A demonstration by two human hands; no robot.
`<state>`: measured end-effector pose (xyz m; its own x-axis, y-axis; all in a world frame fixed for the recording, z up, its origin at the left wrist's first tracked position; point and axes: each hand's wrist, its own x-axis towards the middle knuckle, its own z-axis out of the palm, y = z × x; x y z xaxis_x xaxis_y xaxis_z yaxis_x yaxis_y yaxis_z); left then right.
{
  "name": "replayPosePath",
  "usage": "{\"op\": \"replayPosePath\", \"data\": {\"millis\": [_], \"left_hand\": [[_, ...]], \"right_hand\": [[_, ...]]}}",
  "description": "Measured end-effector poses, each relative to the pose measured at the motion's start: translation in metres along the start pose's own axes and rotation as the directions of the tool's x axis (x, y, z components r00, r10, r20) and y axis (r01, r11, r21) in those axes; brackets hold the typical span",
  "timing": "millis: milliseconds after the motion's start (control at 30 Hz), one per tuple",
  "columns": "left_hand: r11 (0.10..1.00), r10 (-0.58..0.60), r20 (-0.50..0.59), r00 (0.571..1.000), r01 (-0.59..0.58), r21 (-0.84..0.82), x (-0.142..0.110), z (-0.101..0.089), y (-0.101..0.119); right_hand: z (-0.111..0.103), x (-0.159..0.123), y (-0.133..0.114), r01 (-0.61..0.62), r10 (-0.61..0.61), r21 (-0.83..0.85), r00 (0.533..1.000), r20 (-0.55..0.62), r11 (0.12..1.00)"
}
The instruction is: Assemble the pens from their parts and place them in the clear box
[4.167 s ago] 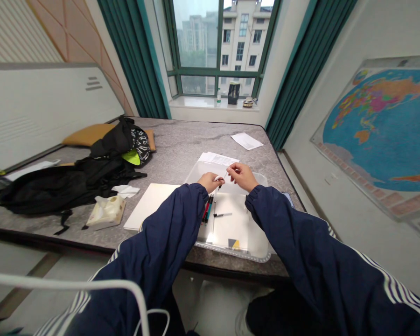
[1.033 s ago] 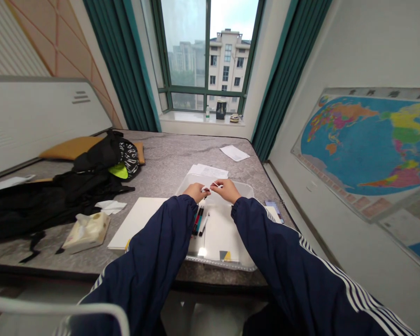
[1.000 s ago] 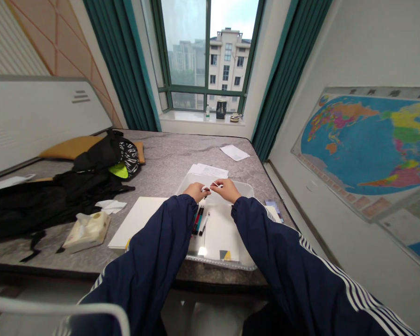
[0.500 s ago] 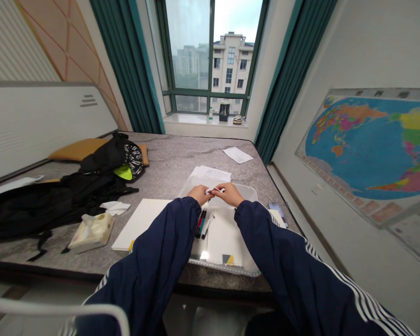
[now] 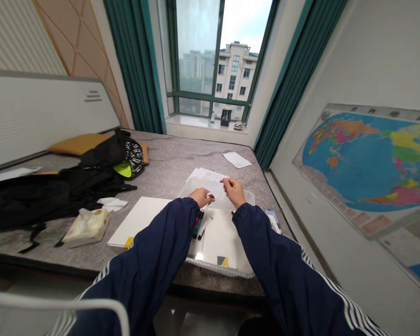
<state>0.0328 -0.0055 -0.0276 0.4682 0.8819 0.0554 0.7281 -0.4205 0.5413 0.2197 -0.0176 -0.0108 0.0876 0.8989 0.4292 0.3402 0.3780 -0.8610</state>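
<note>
Right hand (image 5: 234,192) has moved far-right off left hand (image 5: 200,198); fingertips pinched, contents I can't tell. Left clamps white part (image 5: 209,195); slack grip could drop it.

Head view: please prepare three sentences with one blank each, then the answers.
The left hand and the right hand are held ____, with a gap between them.
The tissue box stands to the ____ of the clear bin.
The wall map shows its oceans in ____.
Missing words: apart; left; blue.
</note>
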Motion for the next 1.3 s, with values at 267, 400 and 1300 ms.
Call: {"op": "replayPosePath", "data": {"millis": [267,400,1300], "left_hand": [[1.000,-0.007,-0.005,1.000,0.007,0.022,0.000,0.003,-0.003],[1.000,0.000,-0.012,1.000,0.000,0.021,0.001,0.003,-0.004],[1.000,0.017,-0.033,0.999,-0.017,0.005,0.001,0.001,-0.002]], "right_hand": [[0.004,-0.006,-0.002,-0.067,0.069,-0.020,0.994,0.080,0.998],[0.007,-0.009,-0.003,-0.059,0.060,-0.011,0.981,0.182,0.998],[0.009,-0.012,0.000,-0.032,0.061,-0.091,0.939,0.338,0.995]]}}
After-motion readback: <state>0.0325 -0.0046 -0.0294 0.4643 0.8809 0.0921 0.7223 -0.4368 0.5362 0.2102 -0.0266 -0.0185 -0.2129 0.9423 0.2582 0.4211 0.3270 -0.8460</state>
